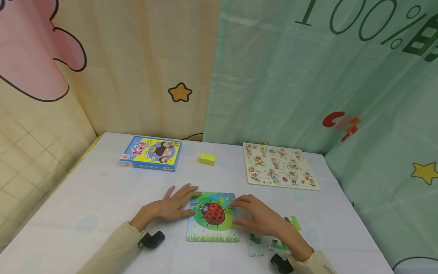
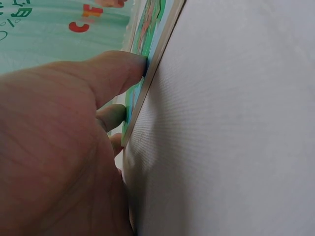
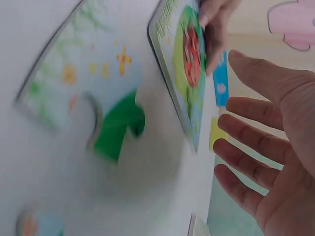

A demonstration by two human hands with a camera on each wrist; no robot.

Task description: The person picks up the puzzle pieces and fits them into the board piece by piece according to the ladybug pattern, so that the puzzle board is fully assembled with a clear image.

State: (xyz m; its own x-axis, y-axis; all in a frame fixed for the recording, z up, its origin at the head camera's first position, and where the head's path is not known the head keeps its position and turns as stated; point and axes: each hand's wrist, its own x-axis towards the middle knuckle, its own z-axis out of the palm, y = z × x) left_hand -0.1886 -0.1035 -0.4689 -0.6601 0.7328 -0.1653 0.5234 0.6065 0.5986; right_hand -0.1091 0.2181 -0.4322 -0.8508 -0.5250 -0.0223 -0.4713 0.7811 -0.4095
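A ladybug puzzle board lies flat on the white table in the head view. My left hand rests at its left side, fingers extended, thumb and fingertips touching the edge; the left wrist view shows the thumb against the board's rim. My right hand hovers by the right edge, fingers spread and slightly bent. In the right wrist view nothing lies between its fingers. Below the right hand are several loose puzzle pieces: one with grass and a dark green part, another green and white, another light green.
Behind the board stands a small yellow block. A blue and yellow box lies at the back left, and a board with cartoon figures at the back right. Curtains hang behind the table.
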